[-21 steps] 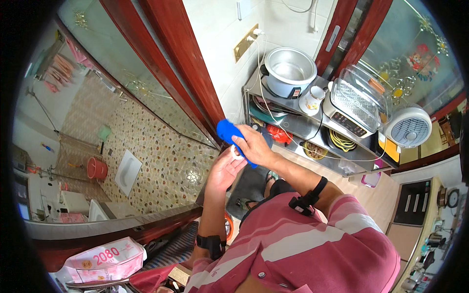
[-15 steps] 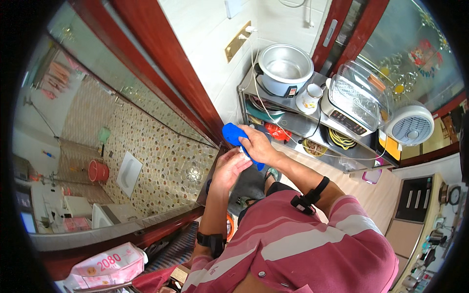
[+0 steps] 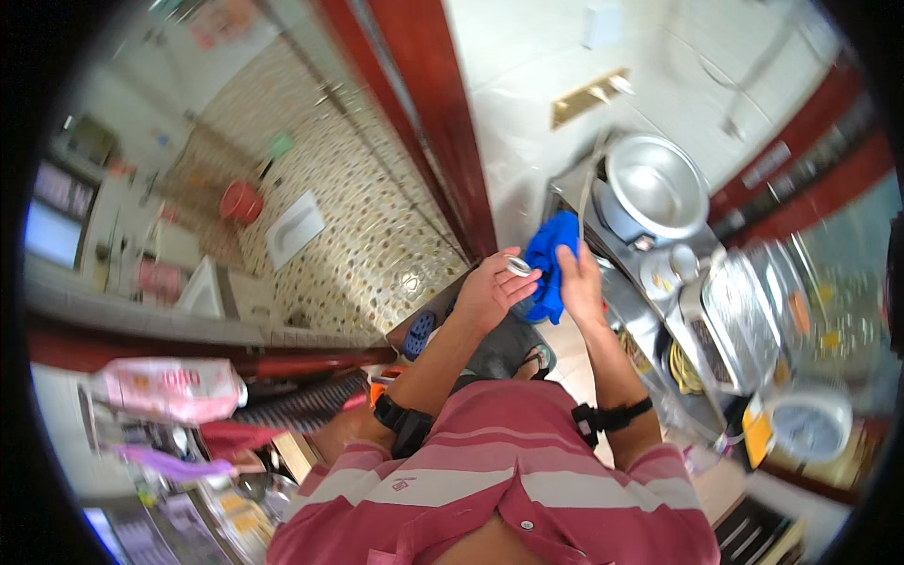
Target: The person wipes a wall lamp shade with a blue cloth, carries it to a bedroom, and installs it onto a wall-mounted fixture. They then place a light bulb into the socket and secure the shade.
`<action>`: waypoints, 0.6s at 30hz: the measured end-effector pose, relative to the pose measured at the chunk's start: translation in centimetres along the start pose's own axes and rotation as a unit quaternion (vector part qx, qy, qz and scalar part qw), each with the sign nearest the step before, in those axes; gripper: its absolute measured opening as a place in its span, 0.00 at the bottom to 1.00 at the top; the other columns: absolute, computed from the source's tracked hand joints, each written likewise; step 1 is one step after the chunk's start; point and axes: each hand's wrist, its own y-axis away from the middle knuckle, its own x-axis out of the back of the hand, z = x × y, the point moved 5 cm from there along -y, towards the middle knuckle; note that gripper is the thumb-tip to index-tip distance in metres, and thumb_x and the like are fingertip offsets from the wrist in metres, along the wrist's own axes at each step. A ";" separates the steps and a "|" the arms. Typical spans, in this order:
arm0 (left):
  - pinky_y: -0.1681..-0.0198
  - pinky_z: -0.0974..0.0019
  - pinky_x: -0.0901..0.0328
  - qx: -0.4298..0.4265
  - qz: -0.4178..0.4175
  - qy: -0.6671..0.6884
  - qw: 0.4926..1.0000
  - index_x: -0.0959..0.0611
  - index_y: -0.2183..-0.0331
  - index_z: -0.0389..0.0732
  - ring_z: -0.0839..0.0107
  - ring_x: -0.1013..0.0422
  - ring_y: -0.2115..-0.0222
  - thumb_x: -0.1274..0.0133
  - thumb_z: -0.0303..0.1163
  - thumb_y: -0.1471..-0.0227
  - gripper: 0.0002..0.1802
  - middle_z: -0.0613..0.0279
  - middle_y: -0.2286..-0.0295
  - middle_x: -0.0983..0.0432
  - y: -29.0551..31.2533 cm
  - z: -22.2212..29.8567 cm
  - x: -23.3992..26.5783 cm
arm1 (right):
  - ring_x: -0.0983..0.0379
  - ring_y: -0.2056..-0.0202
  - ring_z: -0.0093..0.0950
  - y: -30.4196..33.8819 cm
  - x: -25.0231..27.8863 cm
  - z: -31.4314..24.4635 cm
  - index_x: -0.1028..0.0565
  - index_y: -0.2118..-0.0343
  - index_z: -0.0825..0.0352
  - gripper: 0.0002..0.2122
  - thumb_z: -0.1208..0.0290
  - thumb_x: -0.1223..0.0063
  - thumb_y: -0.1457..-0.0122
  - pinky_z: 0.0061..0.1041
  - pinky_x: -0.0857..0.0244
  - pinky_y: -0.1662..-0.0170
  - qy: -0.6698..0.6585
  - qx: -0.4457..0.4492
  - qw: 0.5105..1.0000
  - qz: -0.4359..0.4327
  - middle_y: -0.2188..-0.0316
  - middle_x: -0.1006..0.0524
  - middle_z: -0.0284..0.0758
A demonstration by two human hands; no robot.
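Note:
My right hand (image 3: 584, 287) is closed on a bunched blue cloth (image 3: 549, 259), its thumb lying over the fabric. Close beside it on the left, my left hand (image 3: 488, 297) is closed round a small white ring-shaped thing (image 3: 517, 266), which looks like a lid or a roll; its exact kind is too small to make out. The left fingertips come right up to the cloth's edge. Both hands are in front of my body at about waist height, above the floor by a doorway.
At the right a metal shelf carries a rice cooker (image 3: 656, 188), a white mug (image 3: 669, 271), an oblong appliance with a clear lid (image 3: 739, 315) and a fan (image 3: 808, 422). A dark red door frame (image 3: 443, 122) borders a pebbled bathroom floor at left. A pink packet (image 3: 169, 389) lies lower left.
My view has turned, so the shelf and bathroom sit differently. The hands have drawn slightly apart; the cloth is now in the right hand and the white ring shows plainly in the left.

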 end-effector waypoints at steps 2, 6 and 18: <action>0.46 0.52 0.30 -0.065 0.032 0.036 0.997 0.25 0.46 0.42 0.58 0.24 0.51 0.51 0.36 0.36 0.19 0.56 0.55 0.20 -0.2 0.8 -0.4 | 0.26 0.54 0.26 0.1 -1.0 -0.7 0.27 0.46 0.72 0.15 0.72 0.51 0.33 0.28 0.32 0.48 -0.018 0.055 0.994 -0.098 0.53 0.21 0.39; 0.45 0.50 0.31 -0.123 -0.025 0.167 0.978 0.21 0.51 0.45 0.55 0.24 0.53 0.64 0.52 0.34 0.27 0.55 0.56 0.20 -0.6 1.3 1.1 | 0.30 0.42 0.38 2.5 -6.8 -2.5 0.24 0.50 0.75 0.16 0.74 0.46 0.41 0.31 0.42 0.37 0.194 0.305 0.896 -0.259 0.46 0.25 0.44; 0.50 0.57 0.27 -0.036 0.076 0.283 0.956 0.17 0.59 0.50 0.66 0.23 0.57 0.57 0.62 0.38 0.27 0.63 0.59 0.19 4.8 -3.5 9.2 | 0.25 0.57 0.47 7.3 -15.5 -2.2 0.21 0.60 0.68 0.11 0.71 0.39 0.45 0.40 0.30 0.53 0.275 0.377 0.852 -0.238 0.59 0.21 0.45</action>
